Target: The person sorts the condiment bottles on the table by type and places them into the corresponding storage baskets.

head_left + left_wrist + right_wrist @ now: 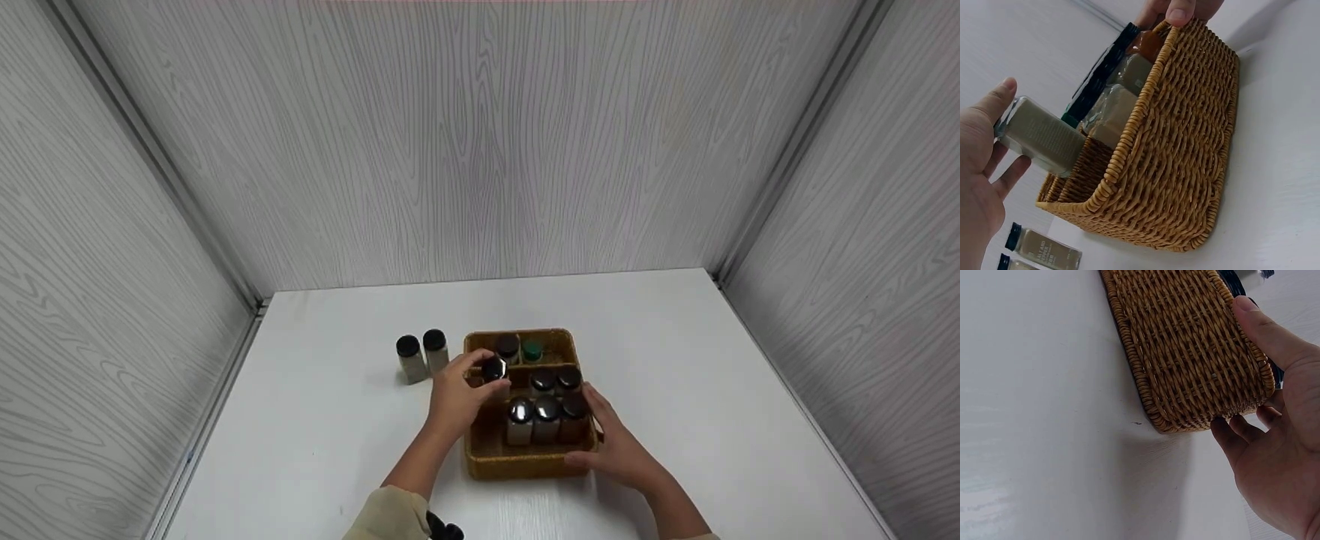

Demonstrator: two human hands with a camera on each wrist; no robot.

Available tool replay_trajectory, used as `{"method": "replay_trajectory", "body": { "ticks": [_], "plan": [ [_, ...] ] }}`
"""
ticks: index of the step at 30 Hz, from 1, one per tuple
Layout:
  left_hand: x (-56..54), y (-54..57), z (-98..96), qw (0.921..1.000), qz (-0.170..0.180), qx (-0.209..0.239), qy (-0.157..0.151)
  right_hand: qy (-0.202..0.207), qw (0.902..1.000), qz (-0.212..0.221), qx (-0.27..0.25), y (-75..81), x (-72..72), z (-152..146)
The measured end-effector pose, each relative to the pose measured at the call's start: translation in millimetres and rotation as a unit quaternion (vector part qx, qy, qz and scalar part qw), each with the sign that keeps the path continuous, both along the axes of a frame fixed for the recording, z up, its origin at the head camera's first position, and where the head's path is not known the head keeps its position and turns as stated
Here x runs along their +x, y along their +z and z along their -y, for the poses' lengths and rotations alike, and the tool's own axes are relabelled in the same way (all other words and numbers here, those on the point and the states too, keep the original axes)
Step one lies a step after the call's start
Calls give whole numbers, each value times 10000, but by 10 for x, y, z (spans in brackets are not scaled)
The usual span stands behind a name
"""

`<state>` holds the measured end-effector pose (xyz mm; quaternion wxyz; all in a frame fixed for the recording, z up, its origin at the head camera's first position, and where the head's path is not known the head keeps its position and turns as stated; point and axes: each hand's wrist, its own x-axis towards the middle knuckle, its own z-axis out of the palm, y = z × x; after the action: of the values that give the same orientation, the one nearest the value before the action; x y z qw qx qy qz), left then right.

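Note:
My left hand (452, 397) pinches a spice jar (1044, 136) near its dark cap, thumb on one side and fingers on the other. In the left wrist view the jar tilts, its lower end over the left part of a wicker basket (529, 470). Pale, greyish contents show through its clear wall. At the basket's front right corner, my right hand (619, 448) holds the side, thumb on the front rim and fingers along the end wall. Several dark-capped jars (547, 409) stand in the basket's front and middle rows. A green-capped jar (532, 350) stands in its back section.
Two black-capped jars (411, 360) stand on the white table (315, 420) left of the basket. A dark object (445, 529) lies at the near edge, beside the left sleeve. Grey wood-grain panels (480, 150) rise behind the table and along both sides.

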<state>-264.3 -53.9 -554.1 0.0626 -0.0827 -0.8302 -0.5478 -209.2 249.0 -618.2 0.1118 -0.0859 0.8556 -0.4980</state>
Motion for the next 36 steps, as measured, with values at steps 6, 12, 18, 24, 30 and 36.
{"method": "replay_trajectory", "body": {
  "ticks": [6, 12, 18, 24, 30, 36],
  "plan": [
    [-27, -56, -16, 9999, 108, 0, -37, -47, 10000, -17, 15, -3, 7, 3],
    [-69, -115, -38, 9999, 111, 91, -8, -74, 10000, -10, 10, 9, 18, -3],
    [-104, -206, -72, 10000, -32, 29, -56, -111, 9999, 23, 11, 1, 37, 6],
    [-113, -258, -99, 9994, -222, -197, -202, -105, 9999, 8, -41, -34, 51, 18],
    [-127, -241, -113, 9997, 61, -153, -197, -97, 9999, -79, -32, -57, 34, 31],
    [-131, -255, -119, 9989, 293, -331, -158, -23, 9999, -71, -70, -64, 51, 55]
  ]
}}
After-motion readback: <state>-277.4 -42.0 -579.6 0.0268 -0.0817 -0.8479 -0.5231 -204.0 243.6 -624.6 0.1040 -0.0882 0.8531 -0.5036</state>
